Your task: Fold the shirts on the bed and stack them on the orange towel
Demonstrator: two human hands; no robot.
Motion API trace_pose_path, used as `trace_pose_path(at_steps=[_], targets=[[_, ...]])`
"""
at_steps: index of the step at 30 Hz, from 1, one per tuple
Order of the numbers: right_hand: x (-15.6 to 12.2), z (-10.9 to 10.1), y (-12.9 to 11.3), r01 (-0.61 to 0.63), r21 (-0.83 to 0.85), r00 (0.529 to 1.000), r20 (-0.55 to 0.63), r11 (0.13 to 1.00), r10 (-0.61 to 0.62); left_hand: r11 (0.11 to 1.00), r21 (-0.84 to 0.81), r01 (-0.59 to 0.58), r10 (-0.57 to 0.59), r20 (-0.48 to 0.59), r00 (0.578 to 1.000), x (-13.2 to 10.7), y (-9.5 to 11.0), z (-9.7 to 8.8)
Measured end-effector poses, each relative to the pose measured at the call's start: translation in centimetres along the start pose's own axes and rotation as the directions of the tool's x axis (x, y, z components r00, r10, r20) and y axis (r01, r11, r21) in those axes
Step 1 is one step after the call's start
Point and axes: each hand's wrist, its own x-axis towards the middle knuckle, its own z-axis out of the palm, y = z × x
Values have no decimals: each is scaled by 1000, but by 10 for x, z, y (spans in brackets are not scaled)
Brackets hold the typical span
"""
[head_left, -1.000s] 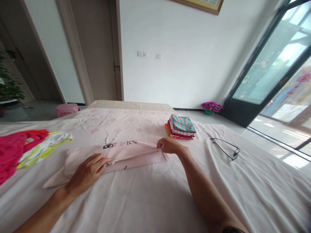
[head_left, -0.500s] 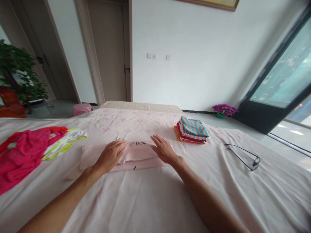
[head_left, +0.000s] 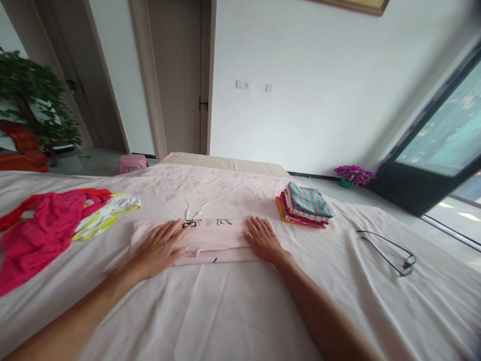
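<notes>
A pale pink garment (head_left: 220,235) with black print and white drawstrings lies folded into a long, low strip in front of me. My left hand (head_left: 161,248) rests flat on its left part, fingers stretched out and thumb apart. On its right end lies my right hand (head_left: 264,239), palm down with the fingers extended. Neither hand grips the cloth. To the right is a neat stack of folded clothes (head_left: 306,205), topped by a blue and orange striped piece. Crumpled bright pink clothes (head_left: 45,225) and a white and yellow garment (head_left: 108,213) lie to the left.
A light bedsheet (head_left: 210,311) with wrinkles covers the surface under everything. Black-framed glasses (head_left: 398,253) lie on it at the right. Beyond its far edge stand a pink stool (head_left: 133,164) and a pot of purple flowers (head_left: 353,175). A leafy plant (head_left: 41,100) is at the far left.
My left hand has moved left along the pink garment and flattened, uncovering more print. My right hand now lies flat at the right end. The view has shifted slightly.
</notes>
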Motion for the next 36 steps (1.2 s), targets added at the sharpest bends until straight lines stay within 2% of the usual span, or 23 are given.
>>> trace_pose_path(at_steps=[4, 8, 12, 15, 21, 24, 30, 33, 36], targets=[[5, 1, 3, -55, 118, 998, -8, 992, 56, 999, 28, 41, -41, -5, 999, -24, -25, 0], [14, -5, 16, -209, 310, 975, -8, 927, 223, 996, 31, 87, -86, -45, 995, -35, -34, 4], [14, -13, 38, -396, 355, 900, -32, 847, 435, 995, 18, 103, -101, -73, 992, -34, -32, 7], [9, -20, 54, -533, 347, 835, 69, 772, 546, 994, 4, 107, -106, -82, 991, -33, -30, 6], [3, -33, 63, -614, 395, 789, 307, 683, 532, 994, -3, 106, -106, -100, 989, -32, -29, 3], [4, -40, 58, -660, 400, 751, 367, 636, 548, 995, -13, 97, -98, -103, 990, -32, -29, 2], [5, -55, 44, -698, 482, 716, 468, 530, 518, 994, -32, 106, -108, -104, 989, -31, -26, -2], [6, -64, 33, -691, 571, 721, 502, 442, 479, 992, -49, 115, -119, -106, 987, -31, -24, -5], [13, -76, 17, -643, 681, 758, 498, 351, 422, 992, -53, 118, -123, -101, 987, -30, -23, -6]])
